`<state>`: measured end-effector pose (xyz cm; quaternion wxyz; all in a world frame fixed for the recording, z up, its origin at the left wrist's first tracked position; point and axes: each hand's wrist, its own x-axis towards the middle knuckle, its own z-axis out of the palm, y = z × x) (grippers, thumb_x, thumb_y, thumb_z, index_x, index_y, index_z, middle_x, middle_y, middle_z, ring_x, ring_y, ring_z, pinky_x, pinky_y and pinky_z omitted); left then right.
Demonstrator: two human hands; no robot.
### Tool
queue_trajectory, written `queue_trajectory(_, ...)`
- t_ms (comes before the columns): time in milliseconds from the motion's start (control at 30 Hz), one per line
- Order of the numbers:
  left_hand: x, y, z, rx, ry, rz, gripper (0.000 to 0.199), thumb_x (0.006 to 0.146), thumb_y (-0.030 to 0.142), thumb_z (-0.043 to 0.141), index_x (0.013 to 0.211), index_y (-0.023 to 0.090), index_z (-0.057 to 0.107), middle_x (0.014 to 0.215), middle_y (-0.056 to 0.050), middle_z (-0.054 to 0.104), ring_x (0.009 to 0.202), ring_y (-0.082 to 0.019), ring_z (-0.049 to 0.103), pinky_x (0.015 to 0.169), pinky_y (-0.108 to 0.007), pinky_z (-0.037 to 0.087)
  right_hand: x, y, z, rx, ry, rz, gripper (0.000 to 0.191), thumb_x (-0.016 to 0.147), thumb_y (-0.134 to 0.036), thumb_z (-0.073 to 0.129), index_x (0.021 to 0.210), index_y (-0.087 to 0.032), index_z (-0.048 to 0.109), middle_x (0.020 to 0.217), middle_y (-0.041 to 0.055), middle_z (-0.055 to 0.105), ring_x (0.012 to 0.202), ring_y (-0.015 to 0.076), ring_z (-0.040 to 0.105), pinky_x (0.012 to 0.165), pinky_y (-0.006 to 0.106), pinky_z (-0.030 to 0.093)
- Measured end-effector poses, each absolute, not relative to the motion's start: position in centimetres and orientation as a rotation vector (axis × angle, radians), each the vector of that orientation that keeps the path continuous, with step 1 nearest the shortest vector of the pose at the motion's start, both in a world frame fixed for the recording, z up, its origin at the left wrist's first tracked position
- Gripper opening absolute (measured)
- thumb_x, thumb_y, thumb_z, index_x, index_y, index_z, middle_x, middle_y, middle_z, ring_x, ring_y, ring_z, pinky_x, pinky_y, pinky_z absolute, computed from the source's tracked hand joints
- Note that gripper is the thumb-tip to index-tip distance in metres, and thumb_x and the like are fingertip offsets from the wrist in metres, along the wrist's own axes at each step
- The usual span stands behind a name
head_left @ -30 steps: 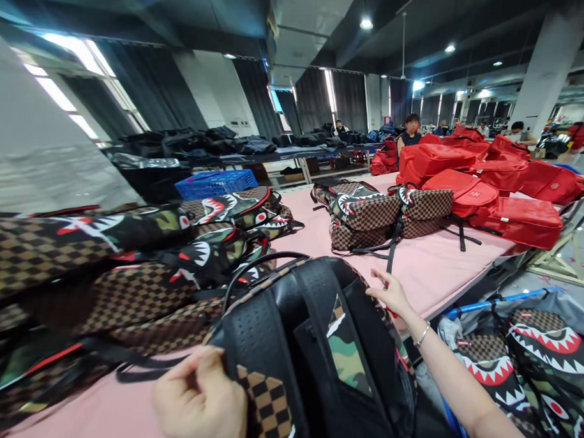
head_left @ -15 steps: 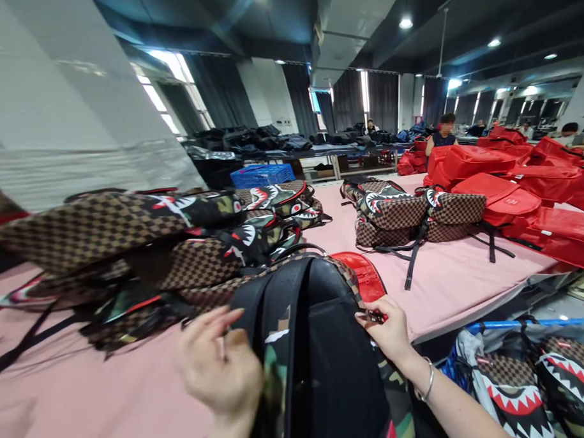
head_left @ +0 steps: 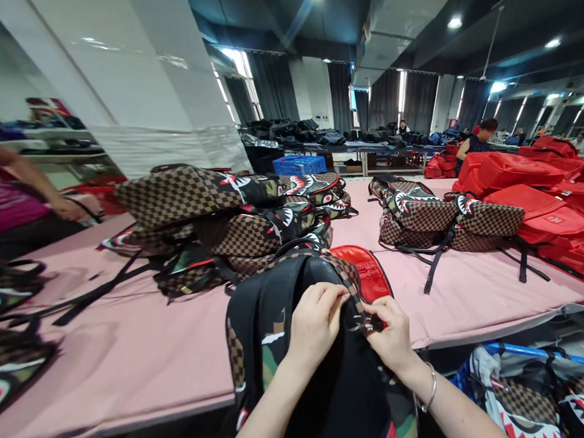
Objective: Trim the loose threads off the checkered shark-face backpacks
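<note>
A backpack [head_left: 343, 387] with a black back panel, brown checks and camouflage patches stands upright before me. Its top is unzipped, and a red lining flap [head_left: 369, 273] shows behind the opening. My left hand [head_left: 317, 322] is closed in a pinch at the checked edge near the top right of the bag. Beside it, my right hand [head_left: 391, 331] grips the same edge, with small dark shiny pieces, perhaps zipper pulls, at its fingertips. The fingertips of both hands are partly hidden.
Checked shark-mouth backpacks lie piled on the pink table [head_left: 182, 356] at left, with more [head_left: 416, 217] beyond. Red backpacks [head_left: 551, 215] are heaped at right. Lower right stands a blue-rimmed cart [head_left: 531, 352] holding bags. A person in pink [head_left: 15, 196] is at far left.
My left hand has moved right, from beside the bag's strap to the edge near my right hand, and closed there. The right hand keeps its hold. The view has turned left.
</note>
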<state>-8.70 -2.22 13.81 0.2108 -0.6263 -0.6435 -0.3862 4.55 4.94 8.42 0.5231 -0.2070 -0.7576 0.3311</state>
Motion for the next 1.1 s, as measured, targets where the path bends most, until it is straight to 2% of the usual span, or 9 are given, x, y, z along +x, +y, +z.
queue_trajectory(167, -8.7, -2.0, 13.3, -1.502, -1.842, -1.178, 0.013, 0.085, 0.019, 0.044, 0.074, 0.018, 0.052, 0.071, -0.002, 0.054, 0.066, -0.015, 0.051, 0.062, -0.028, 0.042, 4.7, 5.8, 9.4, -0.479, -1.944, 0.865, 0.026, 0.071, -0.019, 0.063, 0.097, -0.020, 0.062, 0.088, 0.0033, 0.059, 0.080, 0.0153, 0.057, 0.071, 0.028, 0.049)
queue_trajectory(267, -8.6, -1.8, 13.1, -1.450, -1.842, -1.320, 0.015, 0.085, 0.018, 0.043, 0.072, 0.019, 0.050, 0.071, -0.002, 0.052, 0.067, -0.015, 0.051, 0.063, -0.027, 0.041, 5.0, 6.6, 10.3, -0.505, -1.965, 0.736, 0.029, 0.078, -0.022, 0.058, 0.106, -0.020, 0.056, 0.093, 0.0044, 0.061, 0.086, 0.0169, 0.057, 0.076, 0.031, 0.048)
queue_trajectory(367, -8.4, -1.6, 13.0, -1.437, -1.844, -1.402, 0.015, 0.085, 0.017, 0.042, 0.072, 0.019, 0.049, 0.071, -0.002, 0.051, 0.069, -0.015, 0.050, 0.064, -0.027, 0.041, 5.1, 7.1, 10.9, -0.451, -2.003, 0.486, 0.021, 0.086, -0.020, 0.046, 0.103, -0.019, 0.058, 0.089, 0.0059, 0.062, 0.084, 0.0178, 0.056, 0.075, 0.032, 0.047)
queue_trajectory(500, -8.3, -1.5, 12.9, -1.435, -1.843, -1.447, 0.014, 0.085, 0.017, 0.042, 0.073, 0.019, 0.049, 0.071, -0.001, 0.051, 0.069, -0.015, 0.050, 0.064, -0.028, 0.041, 4.9, 7.0, 11.6, -0.440, -2.137, 0.206, 0.023, 0.089, -0.022, 0.043, 0.104, -0.017, 0.060, 0.085, 0.0078, 0.061, 0.081, 0.0194, 0.055, 0.071, 0.032, 0.045)
queue_trajectory(733, -7.8, -1.3, 12.8, -1.447, -1.825, -1.417, 0.014, 0.085, 0.017, 0.042, 0.073, 0.019, 0.048, 0.071, -0.001, 0.050, 0.069, -0.015, 0.049, 0.064, -0.028, 0.041, 5.2, 6.6, 13.4, -0.445, -2.271, -0.013, 0.026, 0.090, -0.025, 0.041, 0.102, -0.016, 0.062, 0.081, 0.0081, 0.062, 0.075, 0.0188, 0.053, 0.067, 0.030, 0.040)
queue_trajectory(800, -7.8, -1.2, 12.7, -1.445, -1.812, -1.426, 0.014, 0.085, 0.016, 0.042, 0.073, 0.019, 0.048, 0.070, -0.001, 0.050, 0.069, -0.015, 0.049, 0.064, -0.027, 0.040, 5.4, 7.0, 13.6, -0.435, -2.269, 0.078, 0.023, 0.089, -0.024, 0.042, 0.095, -0.017, 0.063, 0.078, 0.0068, 0.062, 0.075, 0.0182, 0.053, 0.068, 0.030, 0.041)
queue_trajectory(933, -8.7, -0.7, 12.4, -1.513, -1.844, -1.524, 0.013, 0.085, 0.019, 0.042, 0.073, 0.019, 0.048, 0.072, -0.001, 0.051, 0.070, -0.015, 0.051, 0.066, -0.027, 0.041, 6.1, 9.4, 12.1, -0.483, -2.083, 0.526, 0.016, 0.086, -0.024, 0.046, 0.089, -0.018, 0.061, 0.085, 0.0048, 0.063, 0.082, 0.0163, 0.057, 0.075, 0.028, 0.043)
queue_trajectory(1100, -7.7, -1.0, 10.6, -1.639, -1.889, -1.693, 0.012, 0.085, 0.022, 0.043, 0.076, 0.019, 0.050, 0.089, -0.005, 0.057, 0.096, -0.019, 0.053, 0.085, -0.034, 0.041, 9.3, 12.8, 4.9, -0.866, -1.713, 1.010, 0.026, 0.079, -0.037, 0.051, 0.090, -0.015, 0.059, 0.089, 0.0065, 0.064, 0.082, 0.0179, 0.059, 0.077, 0.031, 0.046)
